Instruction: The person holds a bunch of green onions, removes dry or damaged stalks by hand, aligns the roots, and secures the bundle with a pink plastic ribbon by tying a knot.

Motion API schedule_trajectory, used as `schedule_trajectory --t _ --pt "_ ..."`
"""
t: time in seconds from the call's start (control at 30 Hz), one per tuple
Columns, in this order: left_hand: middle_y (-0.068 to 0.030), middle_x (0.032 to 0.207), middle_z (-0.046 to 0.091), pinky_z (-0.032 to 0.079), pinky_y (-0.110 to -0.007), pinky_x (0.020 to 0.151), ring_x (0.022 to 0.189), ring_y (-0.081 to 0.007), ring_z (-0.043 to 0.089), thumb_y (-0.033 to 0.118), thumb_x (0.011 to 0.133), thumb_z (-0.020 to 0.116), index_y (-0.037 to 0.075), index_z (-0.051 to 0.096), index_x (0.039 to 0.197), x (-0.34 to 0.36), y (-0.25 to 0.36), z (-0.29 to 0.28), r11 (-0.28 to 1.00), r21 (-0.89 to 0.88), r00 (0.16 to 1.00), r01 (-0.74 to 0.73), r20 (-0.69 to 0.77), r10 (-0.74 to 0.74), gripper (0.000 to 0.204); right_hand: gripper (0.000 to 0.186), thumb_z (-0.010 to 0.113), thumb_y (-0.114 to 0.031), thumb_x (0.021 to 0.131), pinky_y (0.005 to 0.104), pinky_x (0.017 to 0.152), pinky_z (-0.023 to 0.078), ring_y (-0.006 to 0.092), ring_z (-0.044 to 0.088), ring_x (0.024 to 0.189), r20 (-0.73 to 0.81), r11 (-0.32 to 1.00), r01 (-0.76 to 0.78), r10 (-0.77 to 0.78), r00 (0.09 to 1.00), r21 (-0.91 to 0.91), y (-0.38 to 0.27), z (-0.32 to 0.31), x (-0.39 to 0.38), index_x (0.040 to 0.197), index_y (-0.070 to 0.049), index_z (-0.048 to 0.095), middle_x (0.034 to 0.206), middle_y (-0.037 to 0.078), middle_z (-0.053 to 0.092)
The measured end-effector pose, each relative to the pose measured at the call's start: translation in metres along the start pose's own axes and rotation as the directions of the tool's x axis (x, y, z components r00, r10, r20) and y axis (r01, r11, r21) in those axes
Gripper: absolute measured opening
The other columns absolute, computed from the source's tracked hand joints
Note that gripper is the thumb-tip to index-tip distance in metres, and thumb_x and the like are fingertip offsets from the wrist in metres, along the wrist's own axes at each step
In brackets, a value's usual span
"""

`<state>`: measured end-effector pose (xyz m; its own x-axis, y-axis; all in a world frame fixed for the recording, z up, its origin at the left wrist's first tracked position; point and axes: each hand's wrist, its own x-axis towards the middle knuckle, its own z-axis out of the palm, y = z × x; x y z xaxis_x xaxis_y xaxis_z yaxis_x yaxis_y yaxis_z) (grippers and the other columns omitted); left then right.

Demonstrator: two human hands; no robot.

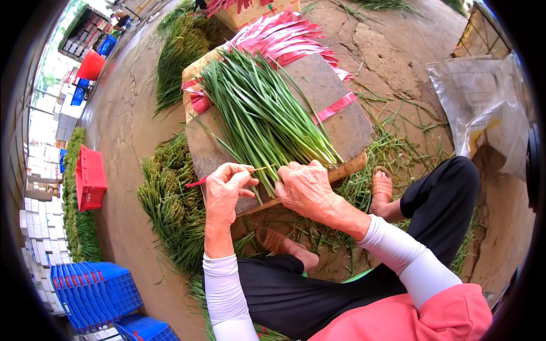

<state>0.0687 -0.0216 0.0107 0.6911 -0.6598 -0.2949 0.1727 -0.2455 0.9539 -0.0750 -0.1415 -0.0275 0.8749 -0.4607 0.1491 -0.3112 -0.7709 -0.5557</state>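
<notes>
A loose bunch of long green chives lies across a low wooden board, pale cut ends towards me. A pink strip runs beneath it, crosswise. My left hand is closed by the near left of the bunch, thumb and forefinger pinching a thin yellowish strand. A narrow red strip sticks out on that hand's left side. My right hand has curled fingers at the stem ends; whatever they grip is hidden beneath them.
Many pink strips are spread at the board's far edge, before a carton. Bundled greens lie on the floor to the left. Farther left are a red crate and blue crates. Plastic sheeting hangs at right.
</notes>
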Motion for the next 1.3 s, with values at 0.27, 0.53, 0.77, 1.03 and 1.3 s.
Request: schedule_trajectory --t 0.27,0.53,0.77,1.03,1.3 --pt "-0.0053 0.081 0.067 0.054 -0.026 0.059 0.072 -0.0134 0.066 0.004 0.085 0.063 -0.001 0.065 0.09 -0.02 0.004 -0.014 0.999 -0.006 0.985 -0.034 0.168 0.035 0.007 0.021 0.061 -0.016 0.081 0.0412 0.073 0.043 0.0277 0.061 0.081 -0.203 0.944 0.257 -0.215 0.955 0.207 -0.017 -0.016 0.012 0.102 -0.01 0.057 0.088 0.009 0.061" --pt "-0.0026 0.077 0.067 0.051 -0.022 0.06 0.066 -0.0089 0.063 0.007 0.085 0.071 -0.001 0.068 0.095 -0.026 0.008 -0.016 0.995 0.096 0.945 0.005 0.326 -0.036 0.013 0.018 0.06 -0.022 0.085 0.0439 0.063 0.05 0.0304 0.068 0.075 0.531 0.854 -0.026 -0.299 0.793 0.519 0.013 -0.028 -0.044 0.087 -0.005 0.06 0.08 0.013 0.068" --pt "-0.0105 0.102 0.068 0.049 -0.037 0.09 0.102 -0.0297 0.062 0.006 0.076 0.074 0.006 0.071 0.103 0.003 0.003 0.047 0.455 0.601 0.708 -0.657 0.285 0.646 0.028 0.018 0.057 -0.023 0.088 0.0484 0.058 0.051 0.0363 0.067 0.067 0.456 0.997 0.01 -0.042 0.889 0.072 0.047 -0.081 -0.067 0.085 -0.006 0.063 0.069 0.017 0.064" --pt "-0.0253 0.132 0.051 0.035 -0.043 0.107 0.123 -0.0366 0.048 0.023 0.081 0.076 -0.008 0.04 0.137 0.029 0.001 0.053 0.587 0.741 0.779 -0.327 -0.14 0.611 0.073 0.03 0.048 -0.03 0.096 0.0456 0.079 0.05 0.0363 0.064 0.088 -0.102 0.949 -0.221 0.248 0.963 0.226 0.109 -0.069 -0.009 0.097 -0.002 0.059 0.096 0.02 0.064" --pt "-0.0328 0.15 0.019 0.013 -0.046 0.117 0.142 -0.0403 0.02 0.049 0.08 0.075 -0.012 0.01 0.147 0.029 -0.054 0.053 0.855 0.453 0.895 -0.255 -0.225 0.386 0.111 0.028 0.05 -0.027 0.094 0.0494 0.073 0.054 0.0418 0.064 0.084 0.02 0.973 -0.197 0.196 0.98 0.119 0.062 -0.03 0.011 0.097 0.001 0.054 0.094 0.023 0.06"
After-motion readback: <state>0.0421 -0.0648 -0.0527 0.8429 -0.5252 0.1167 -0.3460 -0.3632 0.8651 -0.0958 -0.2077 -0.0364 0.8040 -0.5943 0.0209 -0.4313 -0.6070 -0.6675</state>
